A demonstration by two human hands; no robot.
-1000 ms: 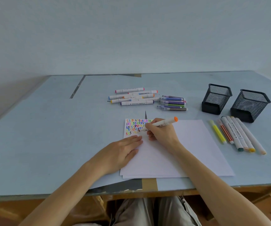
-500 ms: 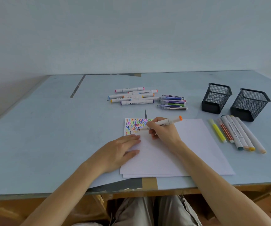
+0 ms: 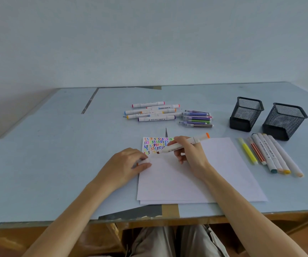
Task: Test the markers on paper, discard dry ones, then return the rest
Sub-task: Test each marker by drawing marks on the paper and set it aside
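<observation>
My right hand point(image 3: 191, 153) grips a white marker point(image 3: 196, 140) with an orange end cap; its uncapped dark tip hangs just above the white paper point(image 3: 223, 169), beside rows of coloured squiggles point(image 3: 156, 143) in the sheet's far left corner. My left hand point(image 3: 126, 165) lies at the paper's left edge, its fingers curled round a small white cap point(image 3: 144, 161). Several white markers point(image 3: 153, 112) and thin coloured pens point(image 3: 197, 118) lie in a group beyond the paper. More markers point(image 3: 268, 154) are lined up to the right of the sheet.
Two black mesh holders point(image 3: 246, 114) point(image 3: 284, 120) stand at the right, behind the lined-up markers. The table's front edge point(image 3: 168, 219) runs just below the paper, with my knees under it. A wall rises behind the table.
My right hand lifted the marker's tip off the squiggle rows and tilted it flatter. My left hand drew its flat fingers in and now holds the cap.
</observation>
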